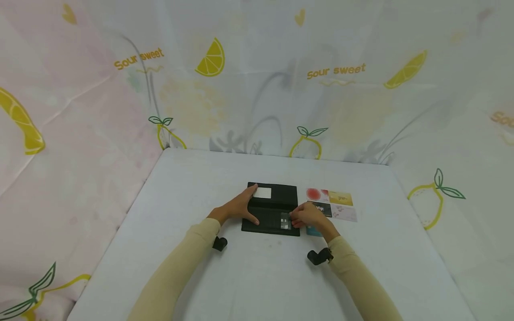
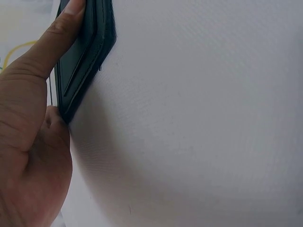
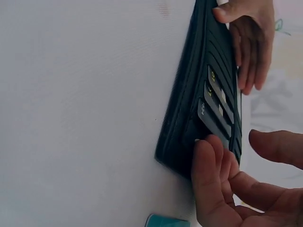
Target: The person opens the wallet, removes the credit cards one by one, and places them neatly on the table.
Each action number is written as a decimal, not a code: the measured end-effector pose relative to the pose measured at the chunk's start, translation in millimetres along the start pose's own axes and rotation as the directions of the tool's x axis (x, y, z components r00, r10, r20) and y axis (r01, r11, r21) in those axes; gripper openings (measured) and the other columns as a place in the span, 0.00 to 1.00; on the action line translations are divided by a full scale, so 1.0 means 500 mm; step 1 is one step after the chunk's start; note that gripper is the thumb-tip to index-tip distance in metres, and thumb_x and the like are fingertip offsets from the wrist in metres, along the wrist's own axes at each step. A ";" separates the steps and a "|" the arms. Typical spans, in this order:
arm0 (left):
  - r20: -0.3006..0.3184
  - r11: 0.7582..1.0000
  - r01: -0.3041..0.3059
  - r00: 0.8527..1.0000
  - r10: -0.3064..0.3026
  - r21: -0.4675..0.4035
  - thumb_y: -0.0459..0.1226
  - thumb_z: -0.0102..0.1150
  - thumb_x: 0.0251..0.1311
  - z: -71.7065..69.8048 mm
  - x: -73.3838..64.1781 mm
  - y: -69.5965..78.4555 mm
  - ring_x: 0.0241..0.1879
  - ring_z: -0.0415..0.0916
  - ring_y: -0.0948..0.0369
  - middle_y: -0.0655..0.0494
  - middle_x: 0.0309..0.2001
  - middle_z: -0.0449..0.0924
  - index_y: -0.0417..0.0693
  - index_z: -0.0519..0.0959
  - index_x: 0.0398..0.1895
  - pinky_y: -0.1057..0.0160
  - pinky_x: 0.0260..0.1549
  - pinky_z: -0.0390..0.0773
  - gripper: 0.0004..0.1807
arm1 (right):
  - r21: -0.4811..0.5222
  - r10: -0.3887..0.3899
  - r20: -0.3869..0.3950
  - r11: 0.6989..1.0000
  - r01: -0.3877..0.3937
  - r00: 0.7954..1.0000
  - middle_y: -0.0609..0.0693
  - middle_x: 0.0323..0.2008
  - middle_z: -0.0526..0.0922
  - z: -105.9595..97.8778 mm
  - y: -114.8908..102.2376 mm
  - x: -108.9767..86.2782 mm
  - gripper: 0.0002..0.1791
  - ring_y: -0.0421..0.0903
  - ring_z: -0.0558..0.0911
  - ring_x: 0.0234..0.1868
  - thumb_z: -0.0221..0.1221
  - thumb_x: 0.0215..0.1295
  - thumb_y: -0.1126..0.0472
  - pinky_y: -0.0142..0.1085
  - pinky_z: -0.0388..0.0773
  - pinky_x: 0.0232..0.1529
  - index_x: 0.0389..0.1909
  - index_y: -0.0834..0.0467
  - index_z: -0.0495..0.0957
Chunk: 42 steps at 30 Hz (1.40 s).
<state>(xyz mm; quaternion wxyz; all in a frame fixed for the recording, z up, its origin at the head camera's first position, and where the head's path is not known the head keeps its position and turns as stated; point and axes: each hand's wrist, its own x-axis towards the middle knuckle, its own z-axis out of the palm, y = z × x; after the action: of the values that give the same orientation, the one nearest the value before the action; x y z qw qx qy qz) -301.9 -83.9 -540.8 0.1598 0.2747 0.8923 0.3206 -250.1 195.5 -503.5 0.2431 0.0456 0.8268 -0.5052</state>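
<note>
An opened black long wallet (image 1: 266, 228) lies flat on the white table. Several grey cards (image 3: 218, 124) stick partly out of the slots in its near panel, overlapping in a row. My left hand (image 1: 238, 207) rests on the wallet's left side, thumb on the near panel and fingers stretched along the far one. At the right end of the near panel, bent fingertips of my right hand (image 1: 310, 216) touch the edge of the nearest card, with the thumb held apart in the right wrist view. A white card (image 1: 263, 192) shows in the far panel.
Right of the wallet lie several loose cards: a red and white one (image 1: 315, 194), a gold one (image 1: 341, 198), a black "Vip" card (image 1: 326, 209) and a pale one (image 1: 344, 212). A blue card (image 1: 313, 231) is partly hidden under my right hand. Printed cloth (image 1: 257, 102) hangs behind the table.
</note>
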 end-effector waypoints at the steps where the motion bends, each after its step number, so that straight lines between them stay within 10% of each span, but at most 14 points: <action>1: 0.002 1.000 0.002 1.000 -0.002 0.001 0.55 0.81 0.34 0.000 0.000 0.000 0.76 0.37 0.56 0.49 0.78 0.37 0.43 0.36 0.78 0.57 0.72 0.45 0.76 | -0.010 0.010 -0.002 1.000 -0.010 1.000 0.58 0.37 0.83 0.001 -0.002 0.000 0.11 0.49 0.84 0.33 0.58 0.68 0.66 0.39 0.84 0.37 0.44 0.70 0.79; 24: -0.003 1.000 -0.020 1.000 0.020 -0.022 0.52 0.82 0.33 -0.011 -0.008 0.006 0.76 0.39 0.54 0.47 0.78 0.37 0.41 0.37 0.78 0.56 0.72 0.46 0.76 | 0.000 -0.058 -0.147 0.998 0.059 0.987 0.57 0.32 0.84 0.023 0.015 0.009 0.06 0.46 0.84 0.25 0.64 0.61 0.69 0.36 0.84 0.31 0.37 0.68 0.83; 42: 0.004 0.999 -0.030 1.000 0.030 -0.025 0.51 0.82 0.34 -0.006 -0.002 0.007 0.76 0.40 0.55 0.47 0.78 0.38 0.41 0.37 0.78 0.57 0.72 0.47 0.75 | 0.078 -0.044 -0.046 0.996 0.048 0.998 0.57 0.36 0.82 -0.043 0.042 -0.018 0.10 0.44 0.83 0.29 0.60 0.66 0.67 0.35 0.84 0.35 0.43 0.71 0.80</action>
<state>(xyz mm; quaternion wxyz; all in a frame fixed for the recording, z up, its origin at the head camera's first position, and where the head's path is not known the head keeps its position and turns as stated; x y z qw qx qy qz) -300.9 -83.7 -536.3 0.1605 0.2867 0.8837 0.3334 -243.2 225.5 -508.5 0.2109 0.0475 0.8121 -0.5420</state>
